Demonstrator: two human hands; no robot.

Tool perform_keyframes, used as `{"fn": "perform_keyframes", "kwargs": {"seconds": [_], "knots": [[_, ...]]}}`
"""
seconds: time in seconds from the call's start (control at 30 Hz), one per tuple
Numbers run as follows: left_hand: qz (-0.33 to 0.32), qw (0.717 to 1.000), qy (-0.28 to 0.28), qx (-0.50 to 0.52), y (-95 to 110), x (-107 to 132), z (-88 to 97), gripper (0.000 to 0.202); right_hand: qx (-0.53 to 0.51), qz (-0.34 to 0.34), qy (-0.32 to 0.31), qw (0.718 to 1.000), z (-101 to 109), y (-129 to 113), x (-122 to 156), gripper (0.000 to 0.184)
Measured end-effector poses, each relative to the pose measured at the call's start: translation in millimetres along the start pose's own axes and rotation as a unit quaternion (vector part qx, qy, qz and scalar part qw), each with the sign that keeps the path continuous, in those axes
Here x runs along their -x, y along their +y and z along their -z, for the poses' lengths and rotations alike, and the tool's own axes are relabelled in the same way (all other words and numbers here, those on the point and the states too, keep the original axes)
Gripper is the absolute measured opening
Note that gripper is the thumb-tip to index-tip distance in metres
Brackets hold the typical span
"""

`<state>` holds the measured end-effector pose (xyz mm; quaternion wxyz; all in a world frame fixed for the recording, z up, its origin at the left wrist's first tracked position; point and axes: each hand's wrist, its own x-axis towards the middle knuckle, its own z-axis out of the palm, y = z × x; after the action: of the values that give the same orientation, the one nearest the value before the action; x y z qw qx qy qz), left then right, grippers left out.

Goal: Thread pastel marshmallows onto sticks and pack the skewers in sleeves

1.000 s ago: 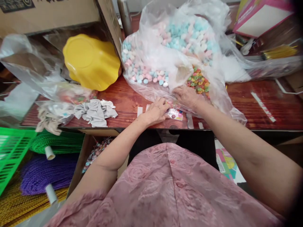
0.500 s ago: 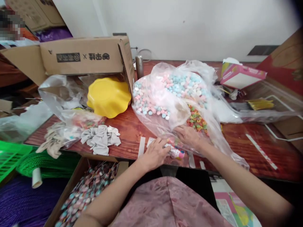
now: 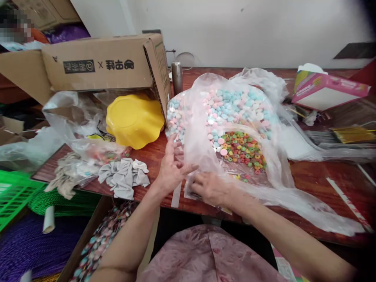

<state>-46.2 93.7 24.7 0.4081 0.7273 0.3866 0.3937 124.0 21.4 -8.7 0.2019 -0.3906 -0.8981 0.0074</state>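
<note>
My left hand (image 3: 172, 166) is open, its fingers spread, beside the left edge of a large clear plastic bag (image 3: 202, 137). Pink, blue and white round candies (image 3: 232, 102) fill the bag. My right hand (image 3: 211, 188) is bent over the front of the bag with curled fingers; what lies under them is hidden. Small ring-shaped candies (image 3: 243, 152) in orange, green, yellow and red show behind that wrist, framed by folds of plastic.
At the left stand an open cardboard box (image 3: 100, 62) and a yellow wavy-edged bowl (image 3: 135, 119). A grey cloth (image 3: 125, 176) lies near the table edge. A metal cylinder (image 3: 177, 77) stands behind; a pink carton (image 3: 329, 90) is at right. Below is a box of wrapped sticks (image 3: 101, 239).
My left hand has lifted off a small printed packet and moved up and left, fingers spreading. My right hand has come left and nearer. The plastic has shifted, exposing more ring candies.
</note>
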Motion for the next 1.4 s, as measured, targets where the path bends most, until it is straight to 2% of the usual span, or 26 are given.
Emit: {"fn": "perform_keyframes", "kwargs": {"seconds": [0.03,0.07,0.13,0.17,0.23,0.27,0.3,0.33,0.4,0.43,0.5,0.53,0.6,0.67,0.7,0.77,0.83,0.87,0.93,1.0,1.07,1.17,1.27,1.3,1.33,1.4], "knots": [[0.008,1.000,-0.007,-0.013,-2,-10,0.1,0.102,-0.012,0.022,-0.009,1.000,-4,-10,-6,0.022],[0.003,0.999,-0.023,-0.039,-6,-19,-1.1,0.102,-0.024,0.038,-0.012,0.999,-5,-18,-11,0.021],[-0.023,0.996,-0.057,-0.067,-19,-34,-4.3,0.087,-0.049,0.046,0.005,0.998,-1,-21,-13,0.022],[-0.035,0.996,-0.054,-0.067,-27,-40,-4.9,0.082,-0.061,0.038,0.024,0.997,5,-16,-10,0.025],[-0.045,0.998,-0.005,-0.046,-45,-48,-2.7,0.078,-0.077,0.003,0.079,0.994,19,6,-1,0.032],[-0.044,0.998,0.025,-0.030,-52,-51,-0.3,0.077,-0.074,-0.040,0.115,0.990,26,22,5,0.031],[-0.039,0.998,0.052,-0.014,-58,-54,2.4,0.077,-0.050,-0.132,0.180,0.974,32,37,10,0.028],[-0.032,0.997,0.073,0.001,-63,-56,4.9,0.077,-0.030,-0.168,0.200,0.965,36,50,15,0.023],[-0.019,0.994,0.100,0.026,-66,-59,8.7,0.076,0.019,-0.201,0.182,0.962,42,65,20,0.017],[-0.016,0.994,0.107,0.035,-65,-60,9.8,0.075,0.049,-0.201,0.158,0.966,42,65,20,0.017],[-0.020,0.992,0.113,0.043,-63,-61,11.4,0.074,0.108,-0.197,0.130,0.966,41,50,15,0.024],[-0.025,0.992,0.115,0.041,-62,-60,12.1,0.073,0.131,-0.190,0.137,0.963,39,37,11,0.028],[-0.034,0.992,0.116,0.022,-63,-57,14.0,0.073,0.134,-0.166,0.196,0.957,31,5,1,0.034],[-0.034,0.993,0.111,-0.005,-66,-54,17.0,0.072,0.088,-0.105,0.230,0.963,18,-29,-8,0.035],[-0.034,0.993,0.109,-0.019,-67,-53,19.3,0.072,0.056,-0.059,0.191,0.978,9,-45,-13,0.034],[-0.032,0.992,0.109,-0.057,-67,-50,26.4,0.072,0.037,0.013,0.032,0.999,-8,-71,-21,0.029],[-0.018,0.985,0.104,-0.138,-63,-44,37.3,0.075,0.067,0.001,-0.073,0.995,-18,-90,-27,0.024],[-0.002,0.976,0.093,-0.196,-61,-39,43.7,0.078,0.075,-0.002,-0.091,0.993,-19,-96,-30,0.023],[0.047,0.944,0.051,-0.322,-57,-25,56.8,0.082,0.053,0.017,-0.052,0.997,-12,-102,-34,0.024],[0.097,0.908,0.006,-0.407,-57,-7,67.5,0.087,0.016,0.042,0.043,0.998,4,-98,-34,0.025],[0.106,0.889,-0.009,-0.445,-59,13,73.9,0.091,0.034,0.013,0.136,0.990,21,-85,-27,0.027],[0.033,0.891,0.053,-0.449,-51,38,75.7,0.096,0.109,-0.043,0.215,0.970,37,-56,0,0.030],[-0.120,0.904,0.127,-0.391,-20,54,70.7,0.100,0.095,-0.070,0.267,0.957,43,-45,41,0.035],[-0.177,0.906,0.120,-0.366,-7,55,68.1,0.098,0.086,-0.087,0.276,0.953,44,-47,54,0.036],[-0.229,0.907,0.079,-0.344,6,54,65.2,0.091,0.083,-0.102,0.277,0.952,45,-52,65,0.036],[-0.285,0.902,-0.082,-0.314,24,44,59.3,0.078,0.097,-0.103,0.257,0.956,50,-62,79,0.036]]}}
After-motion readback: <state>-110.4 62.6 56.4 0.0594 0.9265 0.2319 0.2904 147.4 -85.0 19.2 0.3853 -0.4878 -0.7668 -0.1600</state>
